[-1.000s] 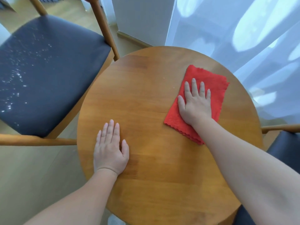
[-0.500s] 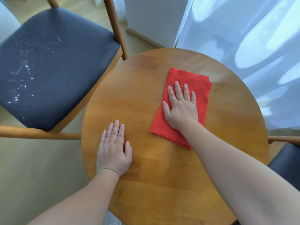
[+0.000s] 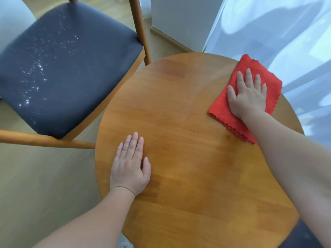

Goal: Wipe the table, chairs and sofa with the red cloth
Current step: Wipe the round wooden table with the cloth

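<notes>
Cloth and right hand shifted to far-right desk edge; cloth under flat, spread palm. Left hand flat on desk.

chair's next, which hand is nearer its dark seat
Left. The left hand lies flat on the table by the dark seat; the right hand presses the red cloth at the far side.

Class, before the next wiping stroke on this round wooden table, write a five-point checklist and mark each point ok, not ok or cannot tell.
Right hand flat on the red cloth: ok.
Left hand flat on the round wooden table, steadying it: ok.
Cloth lying flat, not bunched: ok.
Cloth wholly on the table: cannot tell, it covers the far rim.
Dark padded chair seat wiped: not ok, white specks show.
</notes>
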The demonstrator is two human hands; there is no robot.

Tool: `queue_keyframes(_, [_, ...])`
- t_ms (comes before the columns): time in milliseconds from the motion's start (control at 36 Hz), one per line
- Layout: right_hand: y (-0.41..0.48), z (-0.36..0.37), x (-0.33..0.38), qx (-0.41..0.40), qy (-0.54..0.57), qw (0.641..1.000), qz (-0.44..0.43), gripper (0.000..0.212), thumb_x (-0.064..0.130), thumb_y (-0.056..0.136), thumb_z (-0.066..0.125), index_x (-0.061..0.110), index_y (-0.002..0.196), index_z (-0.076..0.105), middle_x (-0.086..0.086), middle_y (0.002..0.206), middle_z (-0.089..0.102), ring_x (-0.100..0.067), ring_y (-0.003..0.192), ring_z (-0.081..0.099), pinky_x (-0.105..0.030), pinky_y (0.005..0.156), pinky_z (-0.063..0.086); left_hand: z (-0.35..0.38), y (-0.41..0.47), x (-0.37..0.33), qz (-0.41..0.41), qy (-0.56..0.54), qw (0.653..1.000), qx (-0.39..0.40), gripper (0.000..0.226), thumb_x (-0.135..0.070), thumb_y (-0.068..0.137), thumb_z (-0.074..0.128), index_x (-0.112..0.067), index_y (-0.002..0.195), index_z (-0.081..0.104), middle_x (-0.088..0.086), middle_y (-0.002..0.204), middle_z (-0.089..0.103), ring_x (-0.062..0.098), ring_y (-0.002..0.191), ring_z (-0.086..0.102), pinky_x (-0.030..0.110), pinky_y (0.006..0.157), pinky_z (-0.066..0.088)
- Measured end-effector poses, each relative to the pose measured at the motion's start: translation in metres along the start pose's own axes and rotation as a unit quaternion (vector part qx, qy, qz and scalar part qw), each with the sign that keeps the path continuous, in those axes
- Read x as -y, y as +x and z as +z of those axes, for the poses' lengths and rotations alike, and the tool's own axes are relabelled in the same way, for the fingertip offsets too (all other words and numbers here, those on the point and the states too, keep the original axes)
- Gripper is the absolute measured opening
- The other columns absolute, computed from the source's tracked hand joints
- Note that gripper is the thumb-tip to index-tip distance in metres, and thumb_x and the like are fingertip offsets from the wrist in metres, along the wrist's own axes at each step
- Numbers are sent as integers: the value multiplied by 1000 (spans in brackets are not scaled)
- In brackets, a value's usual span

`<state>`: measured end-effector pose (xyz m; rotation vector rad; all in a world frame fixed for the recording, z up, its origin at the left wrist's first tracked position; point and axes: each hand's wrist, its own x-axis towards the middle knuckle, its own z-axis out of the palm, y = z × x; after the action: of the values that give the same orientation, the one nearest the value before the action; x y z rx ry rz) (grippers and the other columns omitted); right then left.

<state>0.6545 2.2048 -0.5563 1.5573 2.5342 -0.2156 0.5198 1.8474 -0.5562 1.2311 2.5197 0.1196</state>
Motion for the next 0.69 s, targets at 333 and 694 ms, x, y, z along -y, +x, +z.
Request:
queue_keyframes(333, [24,-3,1,-2,8,998,64,68,49,95,17,17,155,8,-8,162,2,-35,147,0,-53,118,-1,3,0,1,4,2,1000,0,59,-36,93,29,-11,146,26,5,155,22,18,144,17,33,117,6])
queue_keyframes(694, [8,1,57,1,-15,998,-63,67,50,96,18,20,155,8,-6,162,0,-32,148,-3,-51,119,-1,4,-1,1,6,2,1000,-3,58,-36,93,29,-12,145,24,6,154,22,19,143,18,34,116,7])
